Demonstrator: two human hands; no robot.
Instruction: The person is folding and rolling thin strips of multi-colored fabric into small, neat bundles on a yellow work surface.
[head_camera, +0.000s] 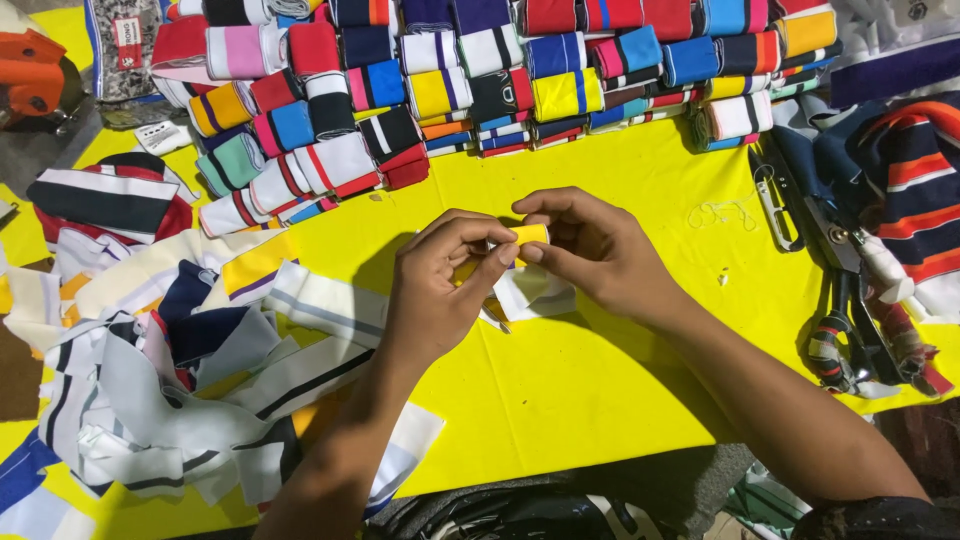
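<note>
Yellow strip (529, 235): small folded band of knit fabric, long axis roughly level across the view, running from the left hand (440, 285) to the right hand (590, 250). It sits above the yellow cloth (560, 400), pinched at both ends between the hands; only its middle shows.
Left hand: thumb and fingers closed on the strip's left end.
Right hand: thumb and forefinger closed on the strip's right end.
White piece (535, 290): pale fabric hanging just below the strip, between the hands; whether it joins the strip cannot be told.
Rolls (480, 75): striped and plain folded bands, many colours, stacked beyond the strip.
Scraps (180, 370): loose white, navy and striped offcuts, left of the strip.
Shears (835, 270): dark, wrapped handles, right of the strip.
Snips (778, 205): small metal pair, just beside the shears.
</note>
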